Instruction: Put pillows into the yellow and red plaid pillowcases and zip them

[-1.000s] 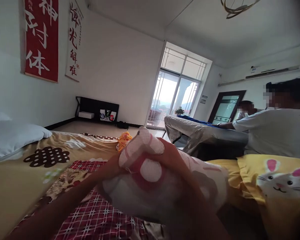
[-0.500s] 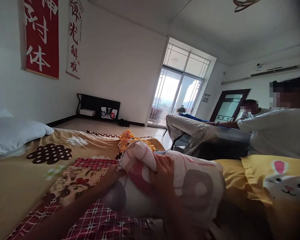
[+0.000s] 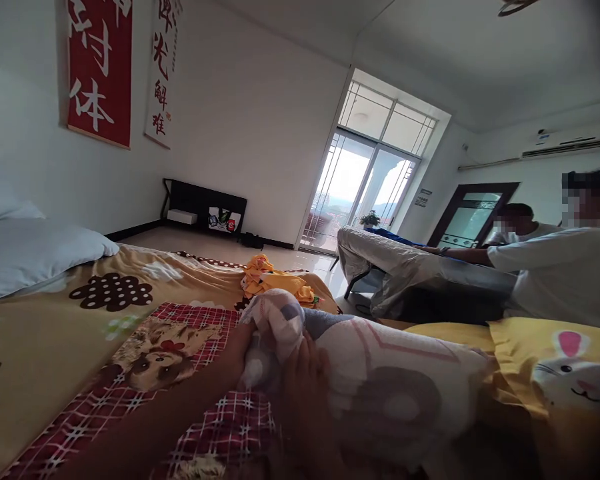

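A plump white pillow (image 3: pixel 405 393) with pink and grey print lies across the bed in front of me, its left end bunched up. My left hand (image 3: pixel 240 350) grips the far left side of that bunched end, its fingers mostly hidden behind the cloth. Just to the right, my right hand (image 3: pixel 307 367) presses curled fingers into the pillow where the bunch meets the fuller part. Beneath lies a red plaid cloth (image 3: pixel 180 347) with an animal print. A crumpled orange-yellow cloth (image 3: pixel 280 283) sits just beyond the pillow.
Pale pillows (image 3: pixel 45 257) rest at the left on a tan patterned bedsheet (image 3: pixel 80 347). A yellow pillow (image 3: pixel 520 360) with a rabbit face is at the right. Behind it, two people in white tops work at a covered table (image 3: pixel 380 253). A black shelf (image 3: pixel 205 203) stands by the wall.
My right hand has slid down and slightly left on the pillow. The bunched left end has folded over into a rounder lump. The view has shifted slightly left.
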Demonstrator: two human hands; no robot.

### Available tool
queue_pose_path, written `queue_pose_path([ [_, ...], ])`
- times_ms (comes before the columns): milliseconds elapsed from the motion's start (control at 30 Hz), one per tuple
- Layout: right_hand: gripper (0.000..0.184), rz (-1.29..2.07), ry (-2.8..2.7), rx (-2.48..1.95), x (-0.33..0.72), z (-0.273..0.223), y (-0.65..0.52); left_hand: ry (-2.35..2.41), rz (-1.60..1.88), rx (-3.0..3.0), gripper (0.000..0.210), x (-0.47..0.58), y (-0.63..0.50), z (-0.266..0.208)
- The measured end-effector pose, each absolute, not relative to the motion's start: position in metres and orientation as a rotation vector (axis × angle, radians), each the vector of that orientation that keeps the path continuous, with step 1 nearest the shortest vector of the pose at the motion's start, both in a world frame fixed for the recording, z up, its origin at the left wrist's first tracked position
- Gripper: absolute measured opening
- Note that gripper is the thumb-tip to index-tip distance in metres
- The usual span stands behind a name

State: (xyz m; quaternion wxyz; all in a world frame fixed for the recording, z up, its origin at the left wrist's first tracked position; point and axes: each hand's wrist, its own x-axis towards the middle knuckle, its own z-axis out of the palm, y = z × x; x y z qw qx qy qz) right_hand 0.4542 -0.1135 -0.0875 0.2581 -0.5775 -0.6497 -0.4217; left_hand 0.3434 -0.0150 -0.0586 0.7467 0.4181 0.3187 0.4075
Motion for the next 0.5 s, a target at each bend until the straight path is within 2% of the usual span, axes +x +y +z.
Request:
queue_pose_path([
  [233, 0.018, -0.97, -1.578, -1.49, 0.487, -0.044, -0.078, 0.636, 0.911, 0.834, 0.032, 0.326, -0.013, -0.026],
  [367, 0.013, -0.845, -1.526, -1.427, 0.517, -0.011, -0.075, 0.419, 0.822, 1.064, 0.048, 0.314, -0.016, -0.012],
  [500, 0.018, -0.755, -1.47, -1.403, 0.551, 0.022, -0.096, 0.337, 0.617, 1.506, 0.063, 0.31, -0.016, -0.039],
])
